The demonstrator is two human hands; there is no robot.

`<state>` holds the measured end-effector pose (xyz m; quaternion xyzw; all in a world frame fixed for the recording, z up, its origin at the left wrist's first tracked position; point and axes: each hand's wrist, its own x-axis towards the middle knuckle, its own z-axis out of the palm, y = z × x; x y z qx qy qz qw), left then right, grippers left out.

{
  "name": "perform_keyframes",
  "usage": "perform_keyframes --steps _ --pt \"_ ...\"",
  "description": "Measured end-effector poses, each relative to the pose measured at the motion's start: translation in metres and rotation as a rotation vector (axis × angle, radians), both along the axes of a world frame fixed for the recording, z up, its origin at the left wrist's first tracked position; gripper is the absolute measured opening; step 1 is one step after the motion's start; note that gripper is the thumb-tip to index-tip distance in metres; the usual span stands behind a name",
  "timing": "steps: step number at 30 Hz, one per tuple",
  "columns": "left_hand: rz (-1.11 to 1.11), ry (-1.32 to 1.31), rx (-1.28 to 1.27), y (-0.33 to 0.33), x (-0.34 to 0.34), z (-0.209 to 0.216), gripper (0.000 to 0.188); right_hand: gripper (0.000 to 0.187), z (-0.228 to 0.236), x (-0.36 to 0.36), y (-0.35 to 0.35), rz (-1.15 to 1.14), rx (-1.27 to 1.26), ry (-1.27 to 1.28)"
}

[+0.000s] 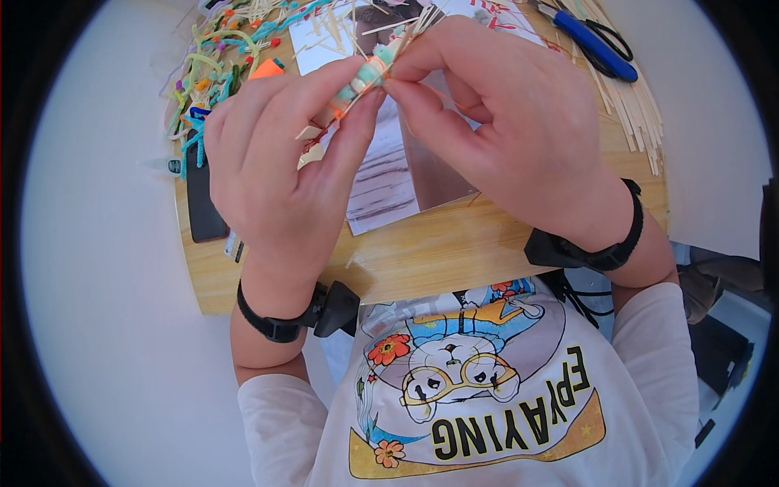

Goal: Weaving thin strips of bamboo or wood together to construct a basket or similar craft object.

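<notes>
Above the table, my left hand (276, 154) is closed on a small craft piece (367, 75) in pale green, cream and orange, pinched between thumb and fingers. Flat pale strips stick out of its lower end beside my palm. My right hand (519, 122) pinches at the upper end of the same piece, thumb and forefinger meeting at its edge. An orange strand shows below the right fingers. What exactly lies between those fingertips is too small to make out. Thin pale sticks (418, 23) fan out behind the piece.
A glossy printed sheet (377, 191) lies under my hands on the wooden table (406, 264). At left are a tangle of coloured pipe cleaners (215, 57), a dark phone-like slab (204, 199) and a black-capped bottle (173, 165). Blue-handled pliers (592, 49) rest on wooden strips (637, 114) at right.
</notes>
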<state>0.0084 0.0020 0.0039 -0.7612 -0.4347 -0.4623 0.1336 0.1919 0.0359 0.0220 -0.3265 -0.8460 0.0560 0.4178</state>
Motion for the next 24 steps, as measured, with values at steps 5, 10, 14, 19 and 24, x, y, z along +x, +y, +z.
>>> perform_keyframes --steps 5,10,14,19,24 --pt "-0.024 -0.01 0.031 0.001 0.001 -0.001 0.024 0.008 -0.004 0.001 0.002 0.046 -0.058 0.073" --pt "-0.065 -0.125 -0.059 -0.001 0.003 -0.001 0.022 0.01 -0.01 0.0 0.005 0.086 0.026 0.115" --pt "-0.08 -0.18 -0.048 -0.001 0.004 0.0 0.022 0.013 -0.013 -0.001 0.004 0.105 0.086 0.152" --pt "-0.045 -0.165 -0.101 -0.003 0.003 0.001 0.021 0.014 -0.011 0.0 0.002 0.101 0.052 0.127" --pt "-0.032 -0.1 -0.061 -0.003 0.002 -0.001 0.021 0.01 -0.009 0.0 0.0 0.098 -0.013 0.128"
